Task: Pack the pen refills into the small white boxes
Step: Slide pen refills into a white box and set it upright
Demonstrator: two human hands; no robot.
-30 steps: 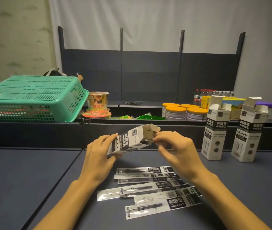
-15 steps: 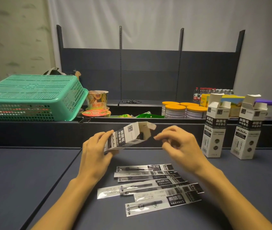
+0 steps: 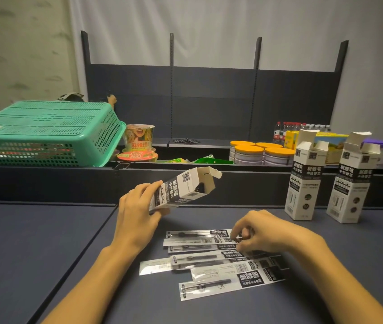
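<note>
My left hand [image 3: 138, 216] holds a small white box [image 3: 186, 189] tilted above the table, its open flap end pointing right. Several flat pen refill packets [image 3: 211, 260] lie fanned on the dark table below. My right hand [image 3: 259, 232] is down at the right ends of the top packets, and its fingertips pinch the end of one refill packet [image 3: 200, 241]. Two more white boxes stand upright with open tops at the right, one [image 3: 303, 181] nearer the middle and the other [image 3: 351, 183] further right.
An upturned green basket [image 3: 45, 134] sits on the ledge at the back left. Noodle cups [image 3: 139, 142], orange-lidded tins [image 3: 256, 152], bottles and a yellow carton fill the shelf behind the ledge.
My right hand left the box's flap and dropped to the refill packets on the table. My left hand kept the box raised and tilted.
</note>
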